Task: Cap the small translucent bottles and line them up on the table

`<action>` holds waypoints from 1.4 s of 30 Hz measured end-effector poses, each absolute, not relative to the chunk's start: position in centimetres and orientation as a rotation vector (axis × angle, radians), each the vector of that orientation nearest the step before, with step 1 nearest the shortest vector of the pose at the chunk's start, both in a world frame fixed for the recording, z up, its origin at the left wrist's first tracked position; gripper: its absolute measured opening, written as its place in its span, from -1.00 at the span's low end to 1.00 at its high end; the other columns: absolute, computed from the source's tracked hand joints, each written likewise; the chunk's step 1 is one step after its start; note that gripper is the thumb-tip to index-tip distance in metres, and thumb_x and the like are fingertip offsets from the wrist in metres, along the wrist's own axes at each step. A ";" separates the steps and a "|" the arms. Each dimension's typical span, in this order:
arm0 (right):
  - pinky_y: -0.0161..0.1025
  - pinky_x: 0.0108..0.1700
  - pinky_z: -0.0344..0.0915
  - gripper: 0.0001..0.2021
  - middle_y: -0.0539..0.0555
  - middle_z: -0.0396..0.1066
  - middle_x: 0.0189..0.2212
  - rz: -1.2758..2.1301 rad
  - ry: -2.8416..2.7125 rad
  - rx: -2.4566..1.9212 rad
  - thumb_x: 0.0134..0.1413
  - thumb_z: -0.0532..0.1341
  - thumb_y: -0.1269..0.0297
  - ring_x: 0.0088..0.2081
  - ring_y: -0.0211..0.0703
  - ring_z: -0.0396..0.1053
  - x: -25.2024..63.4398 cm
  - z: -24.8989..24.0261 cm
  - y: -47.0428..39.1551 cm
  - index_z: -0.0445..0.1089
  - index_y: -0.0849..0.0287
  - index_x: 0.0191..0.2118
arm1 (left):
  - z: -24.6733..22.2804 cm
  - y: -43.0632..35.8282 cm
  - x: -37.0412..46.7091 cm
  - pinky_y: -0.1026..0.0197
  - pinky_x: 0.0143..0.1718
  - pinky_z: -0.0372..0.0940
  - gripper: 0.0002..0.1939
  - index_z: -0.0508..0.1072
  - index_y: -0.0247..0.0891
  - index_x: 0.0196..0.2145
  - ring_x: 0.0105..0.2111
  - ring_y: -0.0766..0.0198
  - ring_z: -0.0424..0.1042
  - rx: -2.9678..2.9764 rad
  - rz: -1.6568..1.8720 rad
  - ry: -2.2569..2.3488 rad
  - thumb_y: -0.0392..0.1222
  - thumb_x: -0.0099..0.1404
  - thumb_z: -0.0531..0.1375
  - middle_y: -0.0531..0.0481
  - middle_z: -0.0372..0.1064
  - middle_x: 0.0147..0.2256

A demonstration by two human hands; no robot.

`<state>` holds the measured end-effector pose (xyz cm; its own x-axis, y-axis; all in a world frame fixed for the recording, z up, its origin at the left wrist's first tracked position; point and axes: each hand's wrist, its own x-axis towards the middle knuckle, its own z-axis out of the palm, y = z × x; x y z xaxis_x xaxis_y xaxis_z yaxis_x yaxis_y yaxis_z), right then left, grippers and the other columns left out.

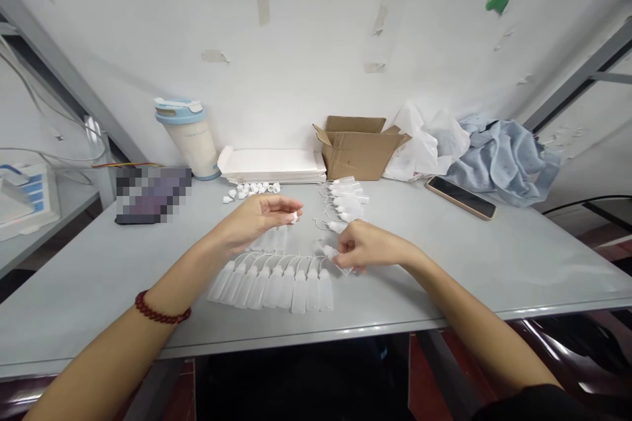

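My left hand (264, 217) pinches a small white cap (295, 217) between thumb and fingertips, above the table. Lower and to the right, my right hand (363, 247) is closed around a small translucent plastic bottle (330, 252), which is partly hidden by the fingers. Below the hands lies a row of several similar bottles (276, 286), with thin curved tubes at their tops. Several more bottles (269, 240) lie partly hidden beneath my left hand. A column of bottles (349, 198) extends behind my right hand. Loose white caps (251, 189) are scattered behind the left hand.
Along the wall stand a cream tumbler (195, 145) with a blue lid, a stack of white card (274, 166), an open cardboard box (358, 154) and a white plastic bag (419, 145). A phone (461, 197) and blue cloth (503, 158) lie right. A dark, partly pixelated object (153, 196) lies left.
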<state>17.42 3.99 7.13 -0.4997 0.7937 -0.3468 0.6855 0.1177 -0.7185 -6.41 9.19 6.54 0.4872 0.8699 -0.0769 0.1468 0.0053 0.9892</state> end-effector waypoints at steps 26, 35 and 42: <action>-0.37 -0.51 0.19 -0.81 0.05 0.47 -0.50 1.465 -1.736 -0.997 0.04 0.23 0.20 -0.47 -0.26 0.39 16.3 4.9 4.5 0.43 0.26 -0.34 | 5.7 6.5 -3.3 0.08 0.06 0.25 -0.75 0.51 -0.26 -0.19 -0.06 0.15 0.42 1.042 0.923 0.720 -0.28 0.12 0.31 -0.06 0.49 -0.19; -0.40 -0.53 0.25 -0.81 0.09 0.50 -0.43 1.590 -1.594 -0.873 0.08 0.22 0.24 -0.47 -0.24 0.46 16.2 5.1 4.6 0.46 0.28 -0.31 | 5.7 6.3 -3.2 0.10 0.05 0.22 -0.78 0.53 -0.25 -0.22 -0.05 0.15 0.38 1.107 0.963 0.693 -0.23 0.13 0.31 -0.06 0.46 -0.13; -0.41 -0.54 0.25 -0.82 0.10 0.49 -0.38 1.654 -1.557 -0.845 0.09 0.21 0.25 -0.45 -0.25 0.46 16.1 4.8 4.6 0.44 0.28 -0.32 | 6.1 6.4 -3.3 0.16 -0.06 0.24 -0.90 0.55 -0.27 -0.35 -0.18 0.22 0.39 1.144 0.933 0.697 -0.22 0.14 0.30 -0.02 0.46 -0.26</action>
<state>16.13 4.57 4.76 -0.5398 0.8418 0.0057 -0.0566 -0.0295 -0.9980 -3.28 6.45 6.13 0.4596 0.8881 -0.0007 -0.2533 0.1318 0.9584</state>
